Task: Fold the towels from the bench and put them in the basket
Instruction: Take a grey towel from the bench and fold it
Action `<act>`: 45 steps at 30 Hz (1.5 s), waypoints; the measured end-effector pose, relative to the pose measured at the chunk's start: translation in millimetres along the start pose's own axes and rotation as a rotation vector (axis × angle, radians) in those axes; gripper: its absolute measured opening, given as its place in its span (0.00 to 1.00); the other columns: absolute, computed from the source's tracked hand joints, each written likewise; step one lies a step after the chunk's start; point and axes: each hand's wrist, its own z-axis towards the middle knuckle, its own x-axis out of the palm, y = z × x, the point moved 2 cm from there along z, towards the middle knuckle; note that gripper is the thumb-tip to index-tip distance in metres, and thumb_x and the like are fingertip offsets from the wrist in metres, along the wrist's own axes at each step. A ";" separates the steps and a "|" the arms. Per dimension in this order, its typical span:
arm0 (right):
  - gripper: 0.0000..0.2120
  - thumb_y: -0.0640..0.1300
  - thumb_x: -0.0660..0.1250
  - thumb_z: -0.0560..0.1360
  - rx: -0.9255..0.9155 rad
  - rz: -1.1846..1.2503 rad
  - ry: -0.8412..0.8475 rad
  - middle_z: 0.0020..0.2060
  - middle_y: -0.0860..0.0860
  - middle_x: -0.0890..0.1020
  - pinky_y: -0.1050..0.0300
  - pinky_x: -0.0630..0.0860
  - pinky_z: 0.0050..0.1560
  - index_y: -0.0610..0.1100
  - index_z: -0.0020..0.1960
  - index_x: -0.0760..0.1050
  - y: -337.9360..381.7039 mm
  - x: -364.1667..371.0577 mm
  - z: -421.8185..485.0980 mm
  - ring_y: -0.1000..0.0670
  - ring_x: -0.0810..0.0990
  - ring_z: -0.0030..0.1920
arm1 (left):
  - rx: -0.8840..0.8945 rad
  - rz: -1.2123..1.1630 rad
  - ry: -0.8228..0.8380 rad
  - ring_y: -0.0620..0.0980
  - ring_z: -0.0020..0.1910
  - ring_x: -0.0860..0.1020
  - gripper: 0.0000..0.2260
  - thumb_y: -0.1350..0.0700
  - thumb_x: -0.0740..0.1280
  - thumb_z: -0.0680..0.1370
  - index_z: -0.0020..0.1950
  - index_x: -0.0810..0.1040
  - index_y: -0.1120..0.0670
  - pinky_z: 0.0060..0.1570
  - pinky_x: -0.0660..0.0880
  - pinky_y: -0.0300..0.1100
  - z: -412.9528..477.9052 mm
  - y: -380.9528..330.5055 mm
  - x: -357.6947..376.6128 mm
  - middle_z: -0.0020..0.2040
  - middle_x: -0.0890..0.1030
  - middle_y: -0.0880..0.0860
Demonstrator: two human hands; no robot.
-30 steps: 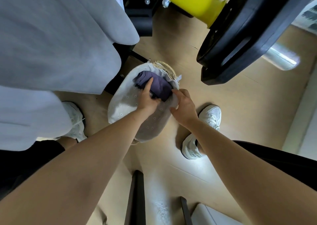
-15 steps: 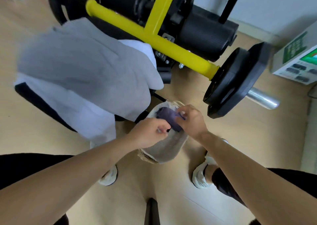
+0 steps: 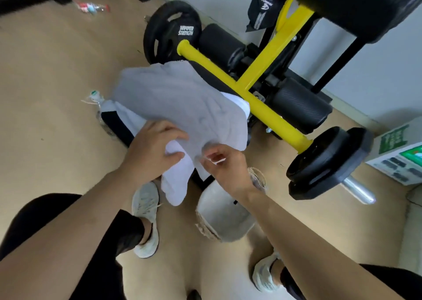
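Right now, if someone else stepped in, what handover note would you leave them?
Left hand: on the white towel at the bench edge, fingers curled over it.
Right hand: pinching the grey towel at its near corner.
Both towels lie unfolded on the bench.
Basket stands on the floor between the feet; its contents are hidden.
Left: fold both towels, then basket them.

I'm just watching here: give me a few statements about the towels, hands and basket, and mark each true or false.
1. The grey towel lies over the bench. True.
2. The left hand rests on the white towel. True.
3. The basket sits on top of the bench. False: it stands on the floor between the person's shoes.
4. The right hand is inside the basket. False: it is above it, at the grey towel's edge.
5. The weight plates are yellow. False: they are black; the bar is yellow.
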 end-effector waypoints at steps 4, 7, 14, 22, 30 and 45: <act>0.13 0.45 0.79 0.68 0.022 -0.022 -0.074 0.44 0.55 0.80 0.57 0.78 0.49 0.48 0.47 0.77 5.8 28.9 -0.5 0.54 0.78 0.45 | -0.012 -0.021 -0.083 0.53 0.55 0.77 0.09 0.54 0.76 0.74 0.54 0.85 0.47 0.45 0.71 0.43 9.5 1.0 8.4 0.52 0.78 0.47; 0.15 0.45 0.78 0.67 0.012 -0.018 -0.140 0.45 0.54 0.79 0.54 0.78 0.49 0.50 0.47 0.73 6.3 41.5 -3.0 0.53 0.78 0.47 | -0.004 -0.006 -0.103 0.54 0.51 0.78 0.03 0.55 0.75 0.76 0.48 0.84 0.51 0.41 0.69 0.43 16.6 -1.4 10.0 0.49 0.78 0.49; 0.05 0.38 0.70 0.73 0.136 0.091 -0.158 0.43 0.51 0.84 0.65 0.77 0.45 0.46 0.47 0.79 9.8 24.2 -6.7 0.49 0.82 0.47 | 0.100 -0.097 -0.210 0.54 0.48 0.78 0.05 0.52 0.68 0.80 0.47 0.79 0.52 0.48 0.73 0.51 19.7 -14.3 2.4 0.44 0.82 0.46; 0.11 0.48 0.76 0.72 0.019 0.077 -0.060 0.46 0.54 0.84 0.60 0.79 0.50 0.48 0.52 0.79 42.3 -3.6 -5.4 0.53 0.82 0.48 | 0.055 -0.554 -0.144 0.44 0.47 0.82 0.01 0.54 0.69 0.79 0.49 0.79 0.50 0.50 0.79 0.47 20.1 -35.1 -6.4 0.44 0.83 0.43; 0.04 0.37 0.68 0.79 0.094 0.301 0.087 0.40 0.41 0.80 0.52 0.84 0.40 0.36 0.47 0.77 67.9 -64.6 13.3 0.45 0.82 0.40 | 0.079 -0.112 -0.213 0.54 0.51 0.77 0.14 0.51 0.75 0.75 0.59 0.81 0.49 0.51 0.75 0.53 21.1 -16.0 -5.2 0.51 0.81 0.46; 0.11 0.49 0.65 0.81 -0.096 0.189 -0.156 0.35 0.43 0.70 0.55 0.64 0.32 0.43 0.45 0.78 104.4 -187.0 -29.4 0.45 0.66 0.34 | -0.183 -0.128 -0.339 0.61 0.46 0.80 0.03 0.57 0.71 0.79 0.51 0.83 0.54 0.48 0.77 0.58 24.9 -2.1 6.3 0.45 0.85 0.53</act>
